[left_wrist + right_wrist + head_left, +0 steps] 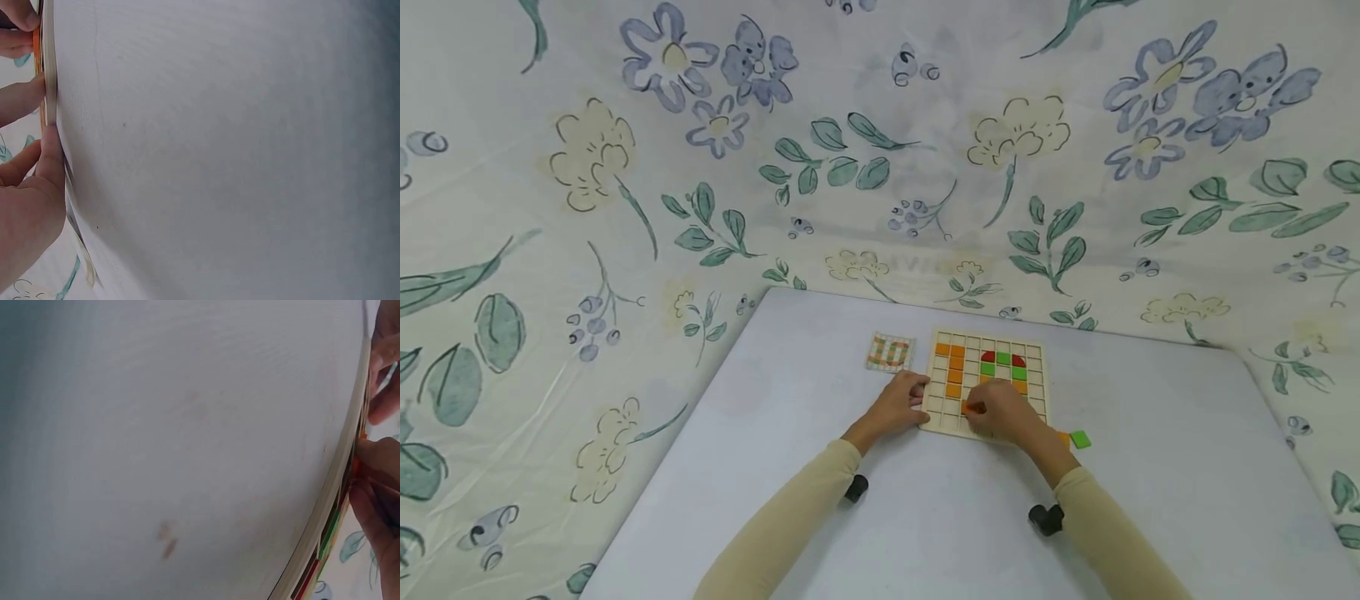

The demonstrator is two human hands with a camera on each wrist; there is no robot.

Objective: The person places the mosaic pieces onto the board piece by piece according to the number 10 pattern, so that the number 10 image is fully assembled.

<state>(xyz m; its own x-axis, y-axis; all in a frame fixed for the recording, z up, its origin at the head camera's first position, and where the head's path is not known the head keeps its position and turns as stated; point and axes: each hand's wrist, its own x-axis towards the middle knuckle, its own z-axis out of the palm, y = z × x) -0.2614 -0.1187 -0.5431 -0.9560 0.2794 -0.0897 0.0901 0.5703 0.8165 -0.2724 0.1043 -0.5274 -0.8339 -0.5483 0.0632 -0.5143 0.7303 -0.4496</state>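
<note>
A wooden grid board (951,421) lies on the table, with orange, green and red tiles in some of its squares. At its left edge my left hand (893,406) holds the lower corner between thumb and fingers. My right hand (1006,410) is over the lower middle of the board and pinches an orange tile (967,407) close to the squares. In the right wrist view, that hand's fingertips (365,450) are right at the board's surface. Part of the lower right of the board is hidden under the right hand.
A small pattern card (890,352) with a coloured grid lies left of the board. A loose green tile (1080,439) and an orange tile (1064,440) lie right of the board, by the right wrist. Flowered cloth (880,208) hangs behind the white table (947,517).
</note>
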